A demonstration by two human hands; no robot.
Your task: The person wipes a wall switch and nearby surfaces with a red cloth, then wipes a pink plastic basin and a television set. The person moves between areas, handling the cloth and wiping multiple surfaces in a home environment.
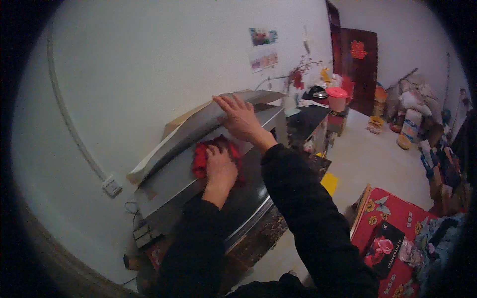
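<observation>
A long grey appliance or cabinet [169, 192] with a dark glossy front stands against the wall. My left hand [221, 167] presses on a crumpled red cloth [200, 160] lying against its surface, with the fingers spread over the fabric. Above and to the right, my right hand [240, 117] rests its spread fingers on a raised, curved sheet [193, 128], pale at its edge and grey on the side facing me. The sheet runs along the top of the cabinet. What lies beneath the sheet is hidden in shadow.
A wall socket [111, 186] is at the left. Beyond the cabinet, a dark counter [307, 117] holds a pink-lidded tub [336, 100]. At the lower right, a red patterned table [387, 199] bears a black box [384, 249] and cloth. Sacks [413, 98] lie by the far wall.
</observation>
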